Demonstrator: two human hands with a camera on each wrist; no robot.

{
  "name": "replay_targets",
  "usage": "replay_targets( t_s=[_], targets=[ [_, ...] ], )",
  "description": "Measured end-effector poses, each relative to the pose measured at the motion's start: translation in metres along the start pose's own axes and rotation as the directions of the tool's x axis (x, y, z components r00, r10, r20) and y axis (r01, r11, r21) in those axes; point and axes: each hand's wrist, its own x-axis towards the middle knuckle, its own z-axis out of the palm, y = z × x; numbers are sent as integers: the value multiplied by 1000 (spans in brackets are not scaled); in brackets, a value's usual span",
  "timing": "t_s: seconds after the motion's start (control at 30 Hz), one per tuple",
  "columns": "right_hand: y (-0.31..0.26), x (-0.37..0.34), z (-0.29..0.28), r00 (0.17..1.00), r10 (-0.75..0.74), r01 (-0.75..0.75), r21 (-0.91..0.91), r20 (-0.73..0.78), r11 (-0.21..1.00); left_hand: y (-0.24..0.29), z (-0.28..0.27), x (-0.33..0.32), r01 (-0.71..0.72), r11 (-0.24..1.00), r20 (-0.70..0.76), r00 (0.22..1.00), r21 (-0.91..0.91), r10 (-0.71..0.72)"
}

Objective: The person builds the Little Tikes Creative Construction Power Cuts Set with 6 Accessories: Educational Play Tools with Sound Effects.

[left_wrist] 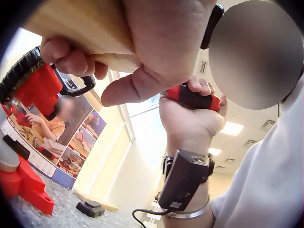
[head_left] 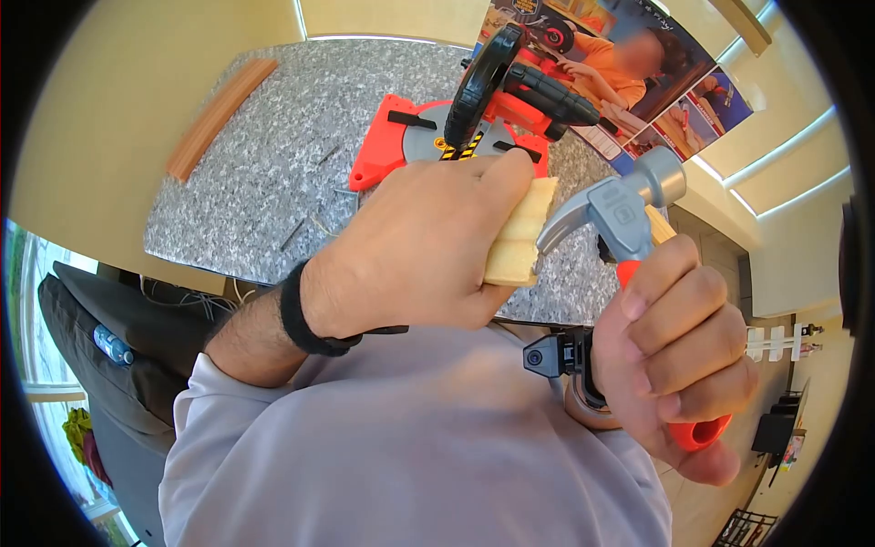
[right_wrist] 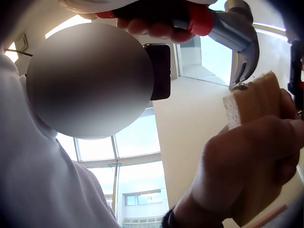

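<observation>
Head view: speckled table [head_left: 260, 137]; cream wall [head_left: 205, 50]; hands [head_left: 424, 242] [head_left: 688, 351] grip wood [head_left: 524, 239], hammer [head_left: 624, 214]

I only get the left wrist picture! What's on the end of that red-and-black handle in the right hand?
Observer: A grey hammer head, with its claw pointing toward the wood in the left hand.
Operator: Ooh! Is the wood's end by the claw nice and smooth?
Observer: No, the right wrist view shows it ragged.
Operator: What's on the table that I'm missing?
Observer: In the head view, a long reddish-brown wooden strip lies along the table's left side.
</observation>
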Motion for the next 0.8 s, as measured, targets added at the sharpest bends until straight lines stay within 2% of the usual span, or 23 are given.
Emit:
replay_targets(
  t_s=[0.03, 0.1, 0.23, 0.53, 0.6, 0.63, 0.8],
  targets=[
    [-1, 1, -2, 1000, 4, -4, 0, 1, 1000, 2, 0, 0, 14, 1000, 58, 998, 9, -15],
    [-4, 4, -9, 989, 8, 7, -102, 149, 995, -1, 6, -3, 27, 1000, 36, 999, -11, -26],
    [1, 0, -1, 991, -31, 47, -122, 130, 991, -4, 9, -4, 54, 998, 23, 998, -31, -53],
    [2, 2, -6, 988, -12, 10, 17, 156, 1000, -2, 11, -2, 58, 992, 27, 998, -116, -55],
    [-1, 2, -6, 986, 86, -97, 73, 143, 993, -1, 12, -3, 58, 994, 23, 998, -96, -56],
    [-1, 3, -5, 986, 87, -98, 74, 141, 992, -1, 12, -3, 56, 996, 15, 998, -76, -55],
    [-2, 3, -3, 959, 283, -279, 207, 11, 938, 1, 11, -3, 57, 998, 82, 995, -3, -57]
  ],
)
